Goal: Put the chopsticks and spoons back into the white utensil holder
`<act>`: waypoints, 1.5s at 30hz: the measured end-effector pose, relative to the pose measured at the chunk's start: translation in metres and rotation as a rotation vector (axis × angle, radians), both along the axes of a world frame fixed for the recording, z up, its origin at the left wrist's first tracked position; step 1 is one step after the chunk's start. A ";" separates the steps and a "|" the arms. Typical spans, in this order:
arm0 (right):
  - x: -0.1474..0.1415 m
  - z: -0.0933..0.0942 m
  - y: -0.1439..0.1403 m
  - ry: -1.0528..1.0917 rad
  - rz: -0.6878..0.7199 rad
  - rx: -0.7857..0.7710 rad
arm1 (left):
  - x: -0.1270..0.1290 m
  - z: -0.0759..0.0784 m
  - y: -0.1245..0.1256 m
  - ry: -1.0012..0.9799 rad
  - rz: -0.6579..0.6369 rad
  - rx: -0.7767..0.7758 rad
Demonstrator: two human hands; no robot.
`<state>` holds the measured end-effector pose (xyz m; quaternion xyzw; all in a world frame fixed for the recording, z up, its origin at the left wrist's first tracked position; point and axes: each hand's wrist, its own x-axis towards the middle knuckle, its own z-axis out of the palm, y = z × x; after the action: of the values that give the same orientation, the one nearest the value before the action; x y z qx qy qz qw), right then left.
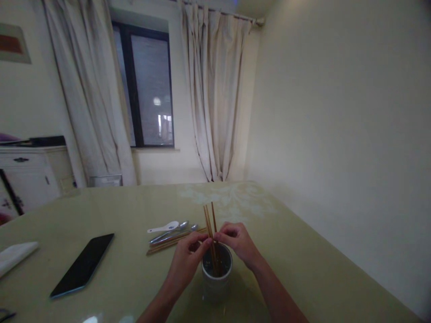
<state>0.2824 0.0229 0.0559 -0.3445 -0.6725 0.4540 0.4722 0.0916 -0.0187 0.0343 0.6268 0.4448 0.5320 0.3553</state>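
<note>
A white cup (217,277) stands on the glossy table (303,251) right in front of me. Several wooden chopsticks (208,220) stand upright in it, their tops leaning slightly left. My left hand (186,260) and my right hand (237,240) meet above the cup's rim, and both pinch the chopsticks with fingertips. Behind the cup lie more chopsticks (168,244), two metal spoons (170,233) and a white ceramic spoon (164,228).
A dark phone (83,264) lies face up at the left. A white folded cloth (15,255) sits at the table's left edge. A wall runs close along the right side. A white cabinet (30,175) and curtained window (148,89) stand beyond the table.
</note>
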 end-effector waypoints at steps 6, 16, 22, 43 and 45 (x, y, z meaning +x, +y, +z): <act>-0.001 0.003 -0.001 -0.001 -0.033 -0.001 | 0.002 0.005 -0.003 0.053 0.005 0.045; 0.000 0.001 -0.002 -0.057 -0.057 -0.057 | -0.028 -0.003 0.011 0.326 0.173 0.041; -0.001 -0.008 0.006 0.026 -0.126 -0.062 | -0.069 -0.024 0.021 1.038 0.450 -0.056; -0.008 -0.052 0.026 -0.083 -0.196 -0.187 | -0.065 -0.021 0.024 0.965 0.340 -0.129; -0.006 -0.050 0.023 -0.083 -0.156 -0.214 | -0.059 -0.020 0.026 0.898 0.319 -0.119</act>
<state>0.2760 0.0460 0.0058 -0.4626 -0.6104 0.4704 0.4383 0.0328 0.0069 0.0139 0.6970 0.6747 0.2304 0.0773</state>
